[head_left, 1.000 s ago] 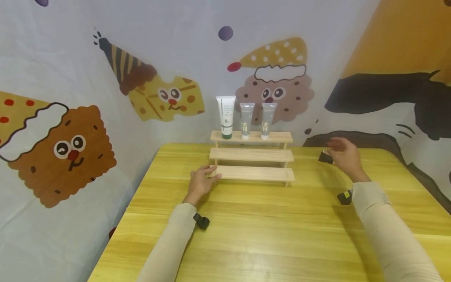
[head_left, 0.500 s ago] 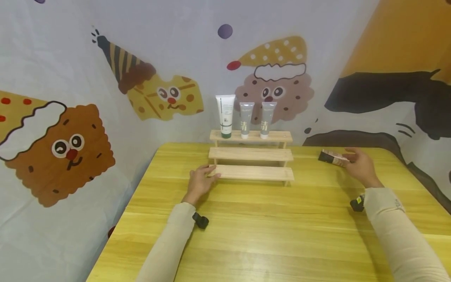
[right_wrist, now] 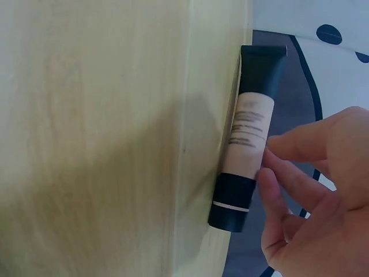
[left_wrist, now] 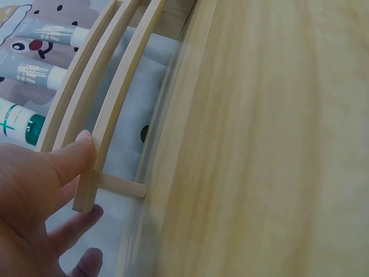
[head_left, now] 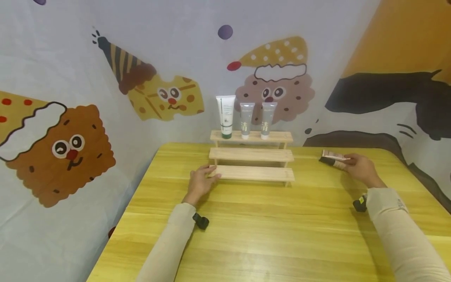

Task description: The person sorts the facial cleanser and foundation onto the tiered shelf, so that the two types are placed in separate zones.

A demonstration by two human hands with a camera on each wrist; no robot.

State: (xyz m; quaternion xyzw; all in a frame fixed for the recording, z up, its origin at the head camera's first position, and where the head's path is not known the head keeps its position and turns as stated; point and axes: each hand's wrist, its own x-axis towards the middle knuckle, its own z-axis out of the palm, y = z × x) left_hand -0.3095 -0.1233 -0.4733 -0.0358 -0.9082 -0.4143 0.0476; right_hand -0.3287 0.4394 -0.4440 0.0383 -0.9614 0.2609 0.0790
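The black-and-pink tube (right_wrist: 248, 133) is at the far right of the worktop (head_left: 246, 227). The right hand (head_left: 363, 170) touches its edge; whether it grips cannot be told. The left hand (head_left: 201, 182) pinches the wooden rack (head_left: 251, 154) at its near-left end. Three tubes (head_left: 246, 119) stand on top.

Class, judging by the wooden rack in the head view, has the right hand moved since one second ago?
Yes: the right hand has moved farther right, away from the wooden rack.
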